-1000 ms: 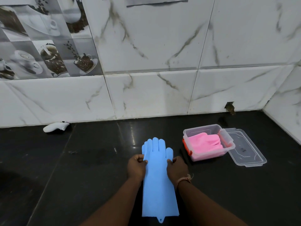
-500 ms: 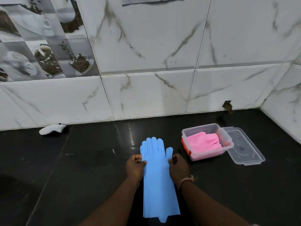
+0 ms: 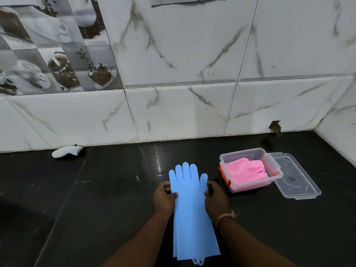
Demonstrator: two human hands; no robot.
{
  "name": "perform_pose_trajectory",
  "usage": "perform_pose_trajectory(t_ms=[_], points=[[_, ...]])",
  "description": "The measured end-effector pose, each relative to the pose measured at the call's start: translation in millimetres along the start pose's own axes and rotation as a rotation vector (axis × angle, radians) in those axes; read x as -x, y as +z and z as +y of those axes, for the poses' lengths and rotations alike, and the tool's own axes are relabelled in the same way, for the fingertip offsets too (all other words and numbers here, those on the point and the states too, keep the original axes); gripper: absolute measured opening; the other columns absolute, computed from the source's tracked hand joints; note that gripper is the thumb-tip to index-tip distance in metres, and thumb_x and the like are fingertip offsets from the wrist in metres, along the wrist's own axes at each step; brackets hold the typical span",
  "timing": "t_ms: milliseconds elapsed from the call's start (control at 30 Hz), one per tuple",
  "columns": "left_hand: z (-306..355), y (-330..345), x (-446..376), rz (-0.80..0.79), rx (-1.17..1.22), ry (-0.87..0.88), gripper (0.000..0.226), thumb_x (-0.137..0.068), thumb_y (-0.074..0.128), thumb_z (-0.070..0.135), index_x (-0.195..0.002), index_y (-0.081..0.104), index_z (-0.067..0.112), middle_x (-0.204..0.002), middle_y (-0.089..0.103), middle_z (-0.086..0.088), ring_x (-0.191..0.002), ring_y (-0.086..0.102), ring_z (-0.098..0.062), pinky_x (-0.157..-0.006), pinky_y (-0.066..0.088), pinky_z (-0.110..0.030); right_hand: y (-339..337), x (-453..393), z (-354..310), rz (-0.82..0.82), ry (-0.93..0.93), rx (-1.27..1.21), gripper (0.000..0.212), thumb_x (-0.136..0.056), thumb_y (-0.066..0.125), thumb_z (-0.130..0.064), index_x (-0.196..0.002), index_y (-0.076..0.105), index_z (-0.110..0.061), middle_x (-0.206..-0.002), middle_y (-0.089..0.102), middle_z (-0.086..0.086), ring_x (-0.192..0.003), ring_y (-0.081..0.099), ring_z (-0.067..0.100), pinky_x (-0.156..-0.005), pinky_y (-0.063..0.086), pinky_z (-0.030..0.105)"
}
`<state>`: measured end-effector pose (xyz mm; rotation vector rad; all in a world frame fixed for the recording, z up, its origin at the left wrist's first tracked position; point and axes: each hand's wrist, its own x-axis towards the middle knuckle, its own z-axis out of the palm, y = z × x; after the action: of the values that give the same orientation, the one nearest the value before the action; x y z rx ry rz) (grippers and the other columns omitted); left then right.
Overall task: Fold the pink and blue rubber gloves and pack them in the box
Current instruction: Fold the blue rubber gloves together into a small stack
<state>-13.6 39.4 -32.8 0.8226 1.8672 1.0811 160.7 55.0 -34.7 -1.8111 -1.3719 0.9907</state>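
The blue gloves (image 3: 192, 212) lie stacked flat on the counter (image 3: 96, 199) near its front edge, fingers toward the wall. They look soft, floppy and a bit grippy, so I'd fold them from the sides. My left hand (image 3: 163, 199) and right hand (image 3: 215, 199) pinch their edges just below the fingers. The pink gloves (image 3: 245, 169) sit folded in the box (image 3: 250, 183) to the right.

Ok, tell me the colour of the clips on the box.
Orange-red: the clips on the clear box show best in the head view, at its left end.
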Motion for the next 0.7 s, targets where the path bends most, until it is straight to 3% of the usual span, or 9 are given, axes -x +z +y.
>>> perform_pose_trajectory(t_ms=[67,133,267,367,467,533,600,700], points=[[-0.8,-2.6,-0.3,-0.009,-0.045,0.013,0.036,-0.083,0.075,-0.004,-0.112,0.068,0.016,-0.094,0.072,0.005,-0.087,0.067,-0.013,-0.080,0.051,-0.026,0.3,-1.7,1.4,-0.042,-0.017,0.042,0.053,-0.094,0.053,0.003,-0.144,0.049,-0.014,-0.143,0.055,0.005,-0.126,0.053,0.018,-0.102,0.039,0.024],[-1.4,-5.7,-0.1,-0.024,-0.112,0.044,0.036,-0.083,0.076,-0.003,-0.113,0.071,0.017,-0.097,0.073,0.005,-0.090,0.068,-0.013,-0.079,0.048,-0.022,1.4,-4.0,2.5,-0.083,-0.044,0.169,0.061,-0.095,0.053,-0.003,-0.152,0.036,-0.013,-0.154,0.040,0.005,-0.141,0.040,0.022,-0.113,0.032,0.030],[-1.4,-8.4,4.5,-0.081,-0.262,0.167,0.036,-0.085,0.070,0.001,-0.113,0.076,0.023,-0.097,0.073,0.017,-0.093,0.070,-0.008,-0.067,0.044,-0.012,6.0,-7.1,6.6,-0.096,-0.143,0.512,0.062,-0.097,0.047,-0.012,-0.156,0.026,-0.011,-0.159,0.027,0.009,-0.145,0.028,0.027,-0.117,0.025,0.033],[-0.8,-9.4,5.0,-0.107,-0.406,0.254,0.032,-0.087,0.071,0.008,-0.118,0.072,0.017,-0.109,0.075,0.005,-0.095,0.068,-0.012,-0.075,0.049,-0.022,8.0,-7.7,2.8,-0.138,-0.143,0.640,0.065,-0.094,0.045,-0.010,-0.155,0.023,-0.013,-0.159,0.023,0.009,-0.147,0.025,0.028,-0.117,0.024,0.034],[-2.1,-11.7,6.7,-0.179,-0.455,0.281,0.047,-0.084,0.078,0.021,-0.128,0.065,0.012,-0.119,0.071,-0.005,-0.107,0.067,-0.021,-0.094,0.055,-0.040,8.6,-3.2,-2.3,-0.126,-0.088,0.560,0.063,-0.096,0.047,-0.013,-0.155,0.025,-0.013,-0.156,0.023,0.014,-0.140,0.034,0.032,-0.113,0.031,0.035],[-5.4,-13.2,13.3,-0.198,-0.455,0.293,0.052,-0.080,0.081,0.028,-0.128,0.062,0.016,-0.119,0.069,-0.002,-0.110,0.064,-0.021,-0.095,0.056,-0.043,7.8,4.8,-2.7,-0.049,-0.058,0.461,0.054,-0.097,0.050,-0.019,-0.148,0.034,-0.010,-0.146,0.034,0.019,-0.126,0.048,0.034,-0.104,0.041,0.037],[-11.9,-14.4,20.0,-0.158,-0.450,0.270,0.049,-0.080,0.082,0.033,-0.122,0.063,0.019,-0.113,0.069,0.003,-0.104,0.063,-0.017,-0.088,0.057,-0.039,7.3,15.9,-0.9,0.004,-0.040,0.396,0.044,-0.097,0.053,-0.023,-0.137,0.044,-0.008,-0.137,0.045,0.019,-0.114,0.056,0.034,-0.094,0.046,0.040],[-19.9,-15.5,28.4,-0.091,-0.446,0.169,0.031,-0.080,0.083,0.039,-0.094,0.061,0.022,-0.089,0.069,0.005,-0.078,0.065,-0.009,-0.067,0.054,-0.028,8.7,32.3,1.8,0.009,-0.041,0.365,0.038,-0.097,0.054,-0.027,-0.129,0.048,-0.009,-0.128,0.055,0.015,-0.107,0.062,0.033,-0.085,0.049,0.038]])
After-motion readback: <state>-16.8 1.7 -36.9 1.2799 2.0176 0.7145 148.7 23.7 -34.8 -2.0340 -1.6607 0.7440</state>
